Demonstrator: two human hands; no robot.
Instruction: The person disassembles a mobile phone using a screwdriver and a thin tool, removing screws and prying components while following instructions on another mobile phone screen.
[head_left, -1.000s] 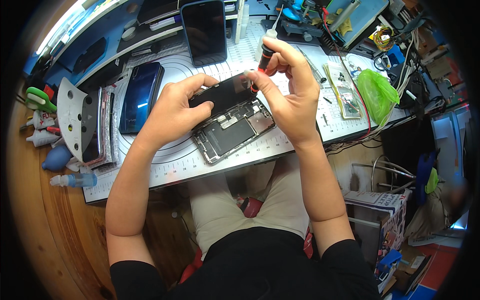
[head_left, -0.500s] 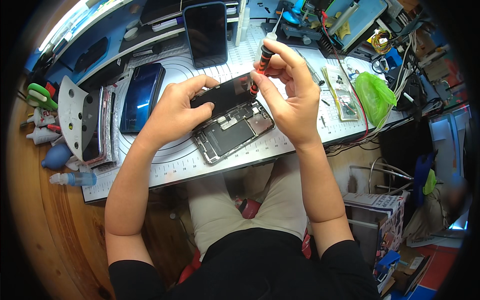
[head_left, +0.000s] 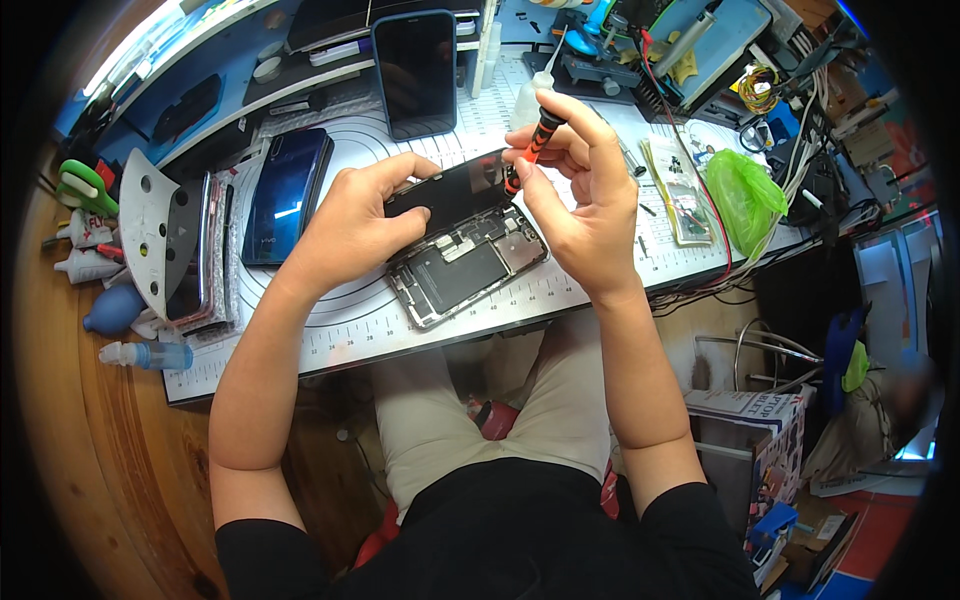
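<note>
The left hand [head_left: 352,215] pinches the phone's dark screen [head_left: 455,192] between thumb and fingers, keeping it tilted up along the far long side of the opened phone [head_left: 515,250]. That phone lies near the middle of the front edge of the counter [head_left: 215,378]. So the opening looks done: the screen is raised and the inside is bare, with the black battery [head_left: 450,275] sitting in its place. Closing up is not yet done; whether the screen is joined to the body by a cable cannot be told. At the phone's right end, the right hand [head_left: 590,210] grips a red and black screwdriver [head_left: 545,132] in its fingertips; whether the tip touches anything is too small to tell.

Around the work, a blue rubber bulb [head_left: 113,312] sits beyond the counter's left edge, and a small blue bottle [head_left: 160,355] lies by the front left corner. Next come a white plate with holes [head_left: 146,235] and a blue phone [head_left: 285,200] lying flat. Another phone [head_left: 415,75] stands upright toward the back edge. A white squeeze bottle [head_left: 530,103] stands just behind the right hand, the closest obstacle on that side. A green plastic bag [head_left: 745,200] rests toward the right edge, well apart from the phone.
</note>
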